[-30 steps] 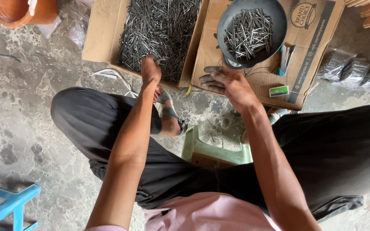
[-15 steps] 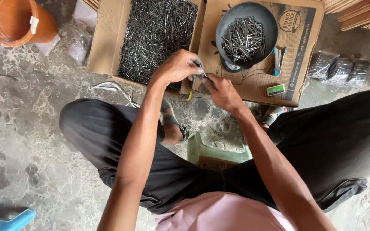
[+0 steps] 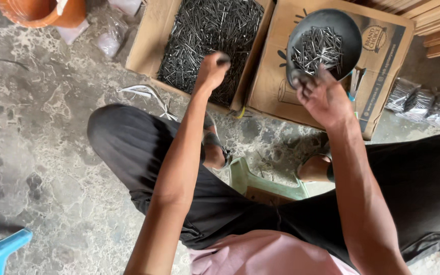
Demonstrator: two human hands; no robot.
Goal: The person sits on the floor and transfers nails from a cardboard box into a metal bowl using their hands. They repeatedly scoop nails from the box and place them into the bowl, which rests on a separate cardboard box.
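**Hands over the nail boxes**

An orange pot and plastic packets flank the cardboard. The left hand hovers fisted over the box of nails, contents unclear; the right hand, fingers loosely spread, sits just below the dark pan of nails.

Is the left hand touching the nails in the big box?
Cannot tell. In the head view the left hand is closed over the heap of nails in the cardboard box, but its fingers are turned away, so neither contact nor a gap shows.
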